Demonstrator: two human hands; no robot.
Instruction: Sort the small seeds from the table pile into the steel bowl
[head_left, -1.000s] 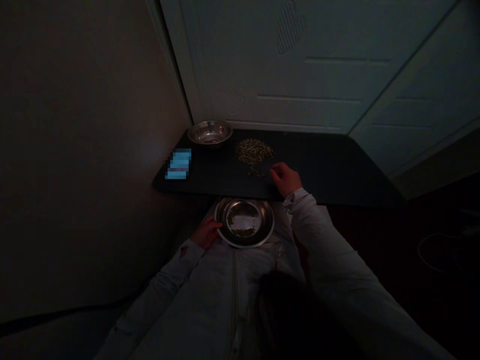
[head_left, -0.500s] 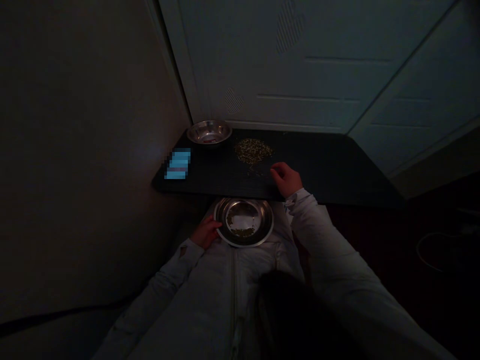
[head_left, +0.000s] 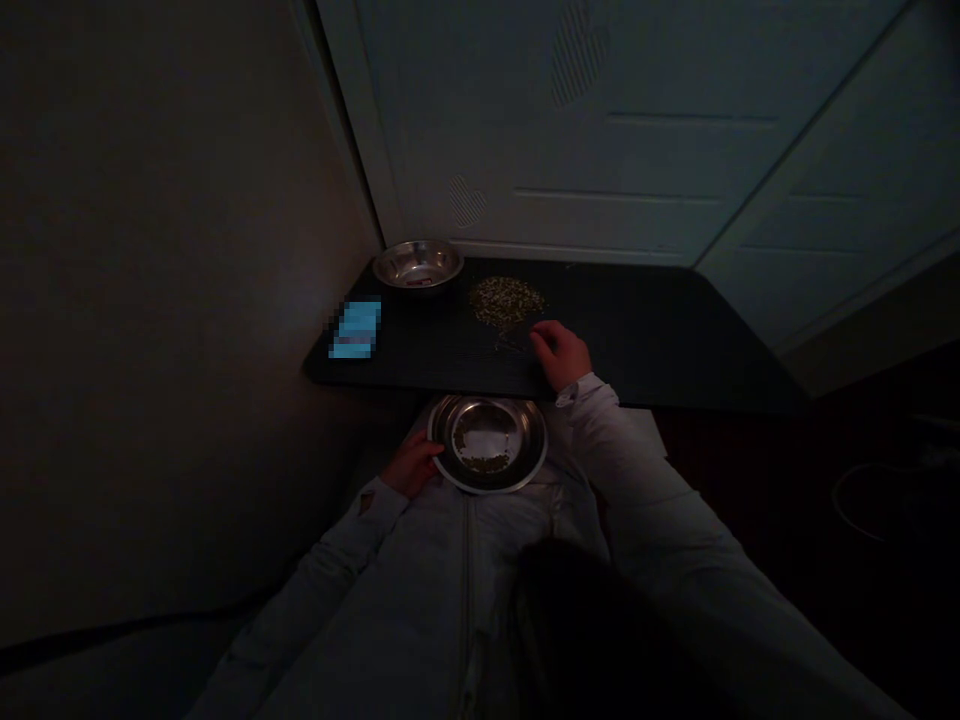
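My left hand (head_left: 411,464) grips the rim of a stainless steel bowl (head_left: 487,485) resting against my lap, just below the table edge. A small amount of greenish-brown seeds lies inside that bowl, beside a pale patch. My right hand (head_left: 561,356) rests on the black table (head_left: 660,345) with curled fingers, right next to a few stray seeds (head_left: 511,345). Just beyond them lies a loose pile of the same seeds (head_left: 507,303). The dim light hides whether my right fingers hold any.
A second steel bowl (head_left: 417,265) stands at the table's far left corner. A phone with a pixelated, glowing blue screen (head_left: 357,329) lies near the left edge. A wall runs along the left, and a white panelled door (head_left: 570,150) stands behind the table.
My right hand has slid left across the table, closer to the stray seeds and the pile. My left hand and the bowl it grips have stayed in place.
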